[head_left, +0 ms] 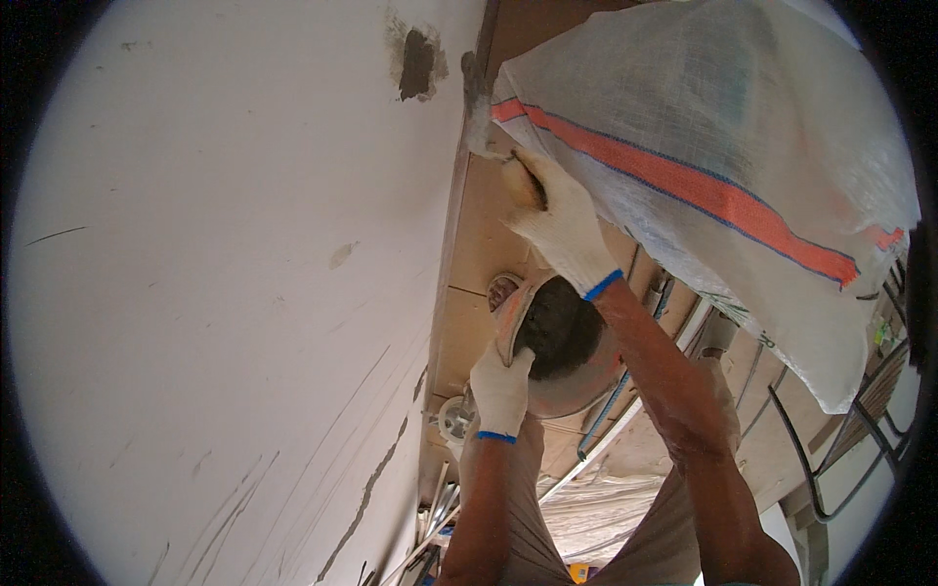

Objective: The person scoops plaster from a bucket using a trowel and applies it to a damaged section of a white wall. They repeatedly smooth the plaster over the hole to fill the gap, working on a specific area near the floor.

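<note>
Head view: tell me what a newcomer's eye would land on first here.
First, the white woven sack with its orange stripe, filling the upper right. Next, the broad white wall covering the left half, with a dark patch near its top edge. At centre, the gloved right hand presses at the wall's edge beside the sack, while the gloved left hand grips the rim of a round pan of dark mortar.
</note>
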Tool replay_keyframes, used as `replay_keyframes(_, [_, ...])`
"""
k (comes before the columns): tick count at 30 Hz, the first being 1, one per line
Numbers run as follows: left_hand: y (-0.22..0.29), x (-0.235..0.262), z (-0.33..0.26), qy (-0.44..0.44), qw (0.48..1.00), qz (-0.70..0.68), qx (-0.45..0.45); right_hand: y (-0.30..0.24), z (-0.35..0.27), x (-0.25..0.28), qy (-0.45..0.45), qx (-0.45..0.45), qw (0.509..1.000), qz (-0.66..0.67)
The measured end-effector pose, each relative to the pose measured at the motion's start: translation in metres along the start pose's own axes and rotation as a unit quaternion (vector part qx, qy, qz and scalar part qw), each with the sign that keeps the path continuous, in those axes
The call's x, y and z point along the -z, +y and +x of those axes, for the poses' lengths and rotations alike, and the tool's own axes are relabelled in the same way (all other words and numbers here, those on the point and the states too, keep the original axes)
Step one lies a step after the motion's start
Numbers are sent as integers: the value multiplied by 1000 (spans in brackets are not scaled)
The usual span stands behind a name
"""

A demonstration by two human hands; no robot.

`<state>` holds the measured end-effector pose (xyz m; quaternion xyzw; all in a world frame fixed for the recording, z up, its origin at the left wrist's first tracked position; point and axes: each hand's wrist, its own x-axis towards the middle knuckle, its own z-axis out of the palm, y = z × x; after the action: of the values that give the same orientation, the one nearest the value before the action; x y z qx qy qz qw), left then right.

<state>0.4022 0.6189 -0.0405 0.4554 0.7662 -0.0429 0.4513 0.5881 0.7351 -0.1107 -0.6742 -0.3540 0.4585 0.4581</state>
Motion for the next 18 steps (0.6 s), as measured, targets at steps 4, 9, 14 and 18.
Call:
replay_keyframes(4, [1, -4, 0, -6, 1000, 22, -13, -5, 12, -27, 45, 17, 999, -15])
replay_keyframes(9, [2, -1, 4, -33, 996, 78, -11, -12, 21, -55, 72, 9, 997, 12])
replay_keyframes(14, [-6, 1, 9, -28, 995, 98, -12, -22, 26, -62, 58, -19, 997, -37])
replay_keyframes(18, [-6, 3, 11, -35, 995, 91, -12, -28, 31, -61, 47, -32, 996, -75])
